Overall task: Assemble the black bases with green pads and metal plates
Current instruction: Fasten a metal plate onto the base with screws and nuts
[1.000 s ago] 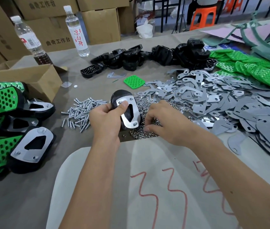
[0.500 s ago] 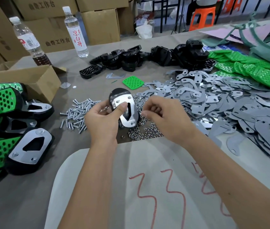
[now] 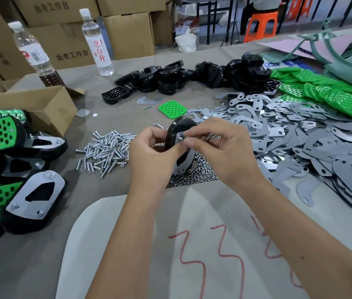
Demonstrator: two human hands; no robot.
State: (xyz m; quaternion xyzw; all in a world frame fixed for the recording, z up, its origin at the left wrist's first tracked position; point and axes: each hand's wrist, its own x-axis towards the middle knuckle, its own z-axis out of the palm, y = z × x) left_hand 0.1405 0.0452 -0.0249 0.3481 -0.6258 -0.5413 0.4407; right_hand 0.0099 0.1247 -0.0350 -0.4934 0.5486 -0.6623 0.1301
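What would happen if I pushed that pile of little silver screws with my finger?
The small silver metal screws would probably scatter rather than slide together, since they lie loose and criss-crossed on the grey table covering. Being round-shafted, a few might roll, though their wider heads would likely curve them round. Each looks light and stiff.

Black base (image 3: pixel 176 134) on edge — plated.

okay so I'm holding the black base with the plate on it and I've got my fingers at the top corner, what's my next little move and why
Probably spin the small fastener down at that corner. The left hand holds the black base on edge, the metal plate facing the right hand, whose fingertips pinch at the plate's top hole. Whether it is a nut is too small to tell.
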